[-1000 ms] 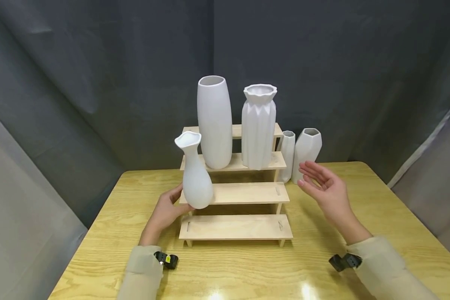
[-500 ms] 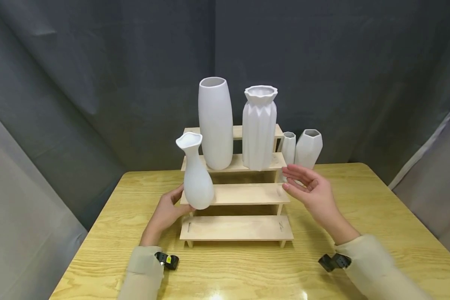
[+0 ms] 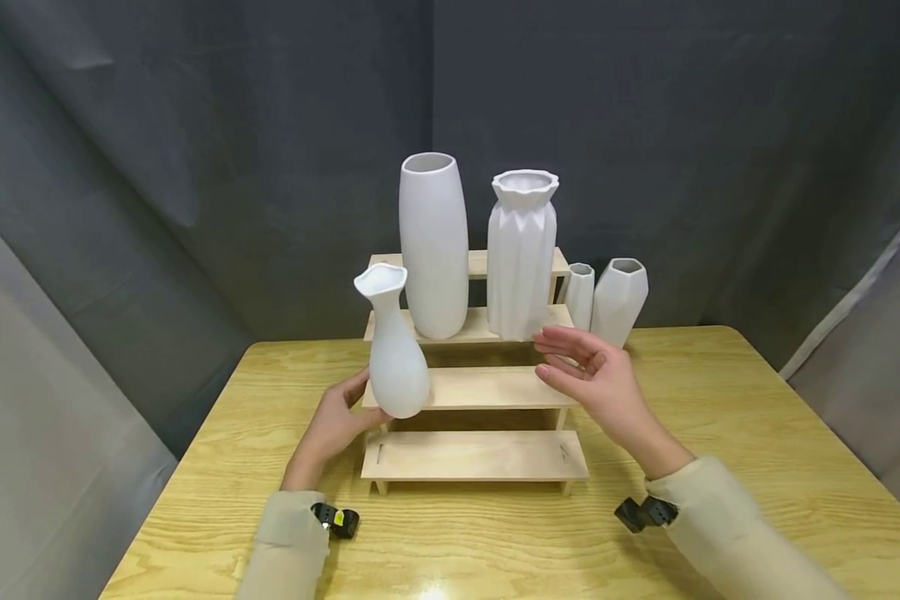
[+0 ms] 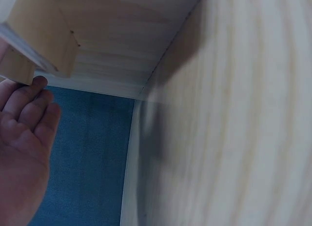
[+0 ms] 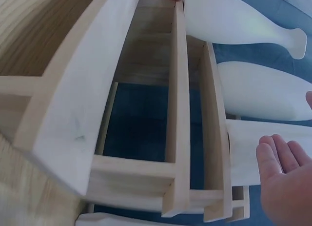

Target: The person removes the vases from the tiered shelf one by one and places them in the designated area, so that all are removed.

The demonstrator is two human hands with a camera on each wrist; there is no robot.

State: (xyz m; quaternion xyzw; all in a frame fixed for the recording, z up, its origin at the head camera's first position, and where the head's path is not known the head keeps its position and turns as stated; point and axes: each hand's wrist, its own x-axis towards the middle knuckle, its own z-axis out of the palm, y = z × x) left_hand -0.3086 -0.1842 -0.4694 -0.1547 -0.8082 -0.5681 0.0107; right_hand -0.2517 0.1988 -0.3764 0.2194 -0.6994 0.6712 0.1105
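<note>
In the head view, a white vase [image 3: 399, 367] with a slim neck and wavy mouth stands at the left end of a stepped wooden display stand [image 3: 476, 457]. My left hand [image 3: 333, 425] grips the stand's left side, its thumb at the tier's front edge just below this vase. Fingers [image 4: 33, 106] reach the wooden side piece in the left wrist view. My right hand [image 3: 596, 379], holding nothing, hovers by the stand's right end, fingers loosely bent. Above it stands a pleated white vase [image 3: 522, 258], beside a tall smooth white vase [image 3: 435, 246].
Behind the stand's right side, a slim white vase [image 3: 580, 298] and a faceted white vase [image 3: 621, 302] stand on the wood-grain table [image 3: 217, 467]. A dark grey curtain [image 3: 307, 167] hangs behind.
My right hand has moved left, from beside the faceted vase to the stand's right end, below the pleated vase. My left hand and the vases on the stand have stayed put.
</note>
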